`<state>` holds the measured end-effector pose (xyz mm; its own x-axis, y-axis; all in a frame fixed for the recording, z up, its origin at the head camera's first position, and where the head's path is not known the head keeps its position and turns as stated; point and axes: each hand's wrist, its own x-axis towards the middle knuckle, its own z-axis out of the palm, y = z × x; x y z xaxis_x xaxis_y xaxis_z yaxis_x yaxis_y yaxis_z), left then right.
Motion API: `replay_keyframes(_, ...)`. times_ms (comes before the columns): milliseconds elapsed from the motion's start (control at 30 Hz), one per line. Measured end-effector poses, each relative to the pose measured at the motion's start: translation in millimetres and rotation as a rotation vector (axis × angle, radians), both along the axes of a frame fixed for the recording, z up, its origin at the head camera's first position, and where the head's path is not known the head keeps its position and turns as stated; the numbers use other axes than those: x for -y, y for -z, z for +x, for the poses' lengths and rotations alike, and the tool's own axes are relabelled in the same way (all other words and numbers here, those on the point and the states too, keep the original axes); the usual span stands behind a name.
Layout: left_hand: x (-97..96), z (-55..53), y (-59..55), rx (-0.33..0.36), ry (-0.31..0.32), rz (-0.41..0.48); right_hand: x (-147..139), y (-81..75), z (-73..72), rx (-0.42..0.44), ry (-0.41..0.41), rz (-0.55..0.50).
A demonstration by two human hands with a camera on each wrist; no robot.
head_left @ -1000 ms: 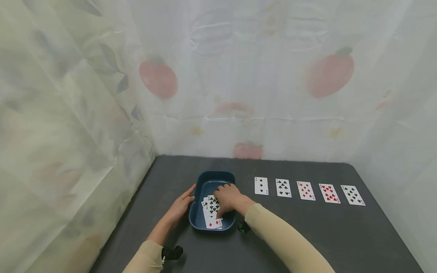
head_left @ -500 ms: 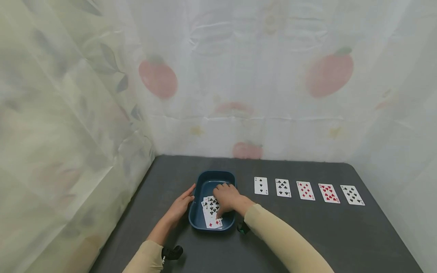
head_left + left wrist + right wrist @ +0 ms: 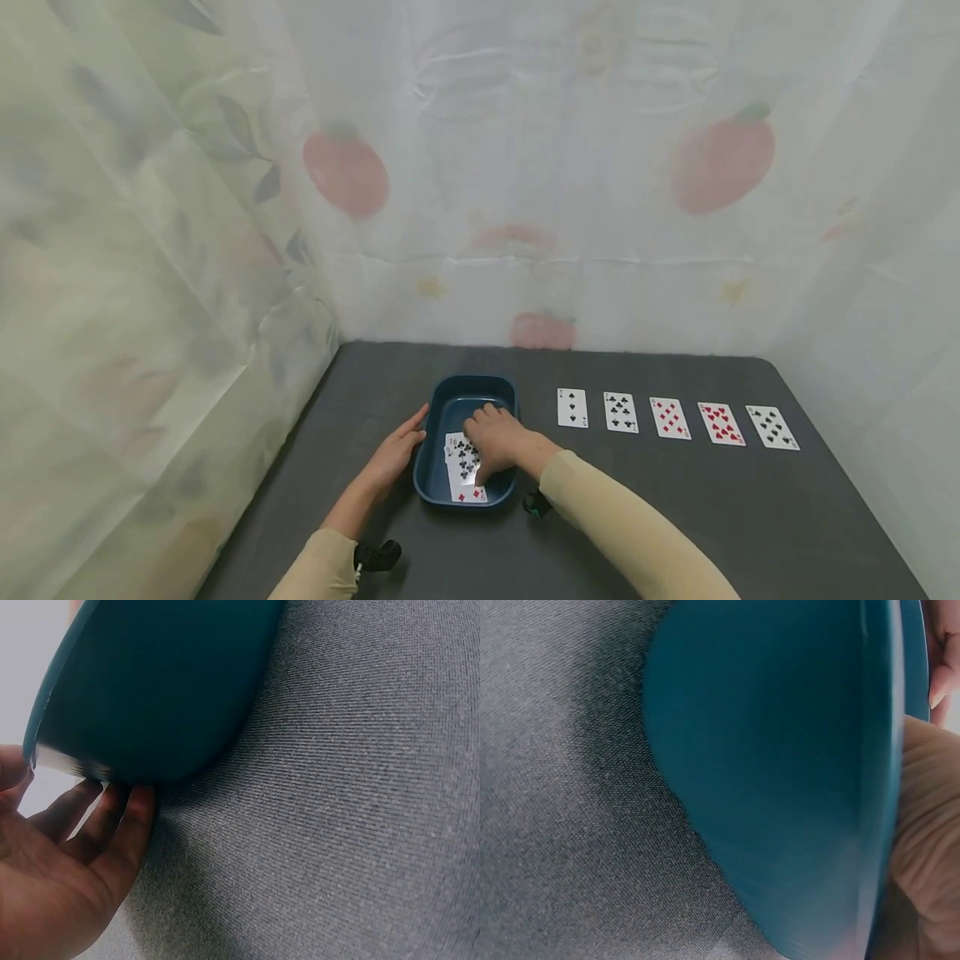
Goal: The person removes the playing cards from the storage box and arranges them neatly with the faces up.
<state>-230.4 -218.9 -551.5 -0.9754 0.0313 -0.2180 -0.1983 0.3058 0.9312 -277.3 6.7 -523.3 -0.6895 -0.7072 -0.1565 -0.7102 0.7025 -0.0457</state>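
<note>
A dark blue tray (image 3: 452, 417) with a raised wall holds a small overlapping pile of playing cards. My right hand (image 3: 497, 440) reaches over its right wall and pinches the top card, a club card (image 3: 463, 460), between thumb and fingers; the fingertips are partly hidden. Under it peeks a diamond card (image 3: 462, 495). Along the left outer wall my left hand (image 3: 393, 458) rests with fairly straight fingers. In the left wrist view, those fingers (image 3: 124, 832) touch the tray's side. The right wrist view shows the tray's outer wall (image 3: 772, 750) and part of my right hand behind its rim.
Right of the tray lies a row of several face-up cards, from a three of spades (image 3: 572, 408) through clubs (image 3: 621, 412), diamonds (image 3: 670, 418) and hearts (image 3: 722, 424) to a black-suited card (image 3: 772, 427). They lie on a dark table (image 3: 675, 508); a patterned curtain (image 3: 450, 167) hangs behind.
My right hand has drawn slightly left and toward me, and the top club card has shifted with it, covering more of the pile. My left hand has stayed against the tray.
</note>
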Motion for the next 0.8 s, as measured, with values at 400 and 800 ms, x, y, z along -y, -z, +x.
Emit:
replay_keyframes(400, -0.7, -0.9, -0.3, 0.008, -0.008, -0.015, -3, -0.9, 4.3, -0.085, -0.077, 0.059)
replay_keyframes(800, 0.1, 0.4, -2.8, 0.001, 0.016, 0.0, -16, -11.3, 0.2, -0.141, -0.103, -0.096)
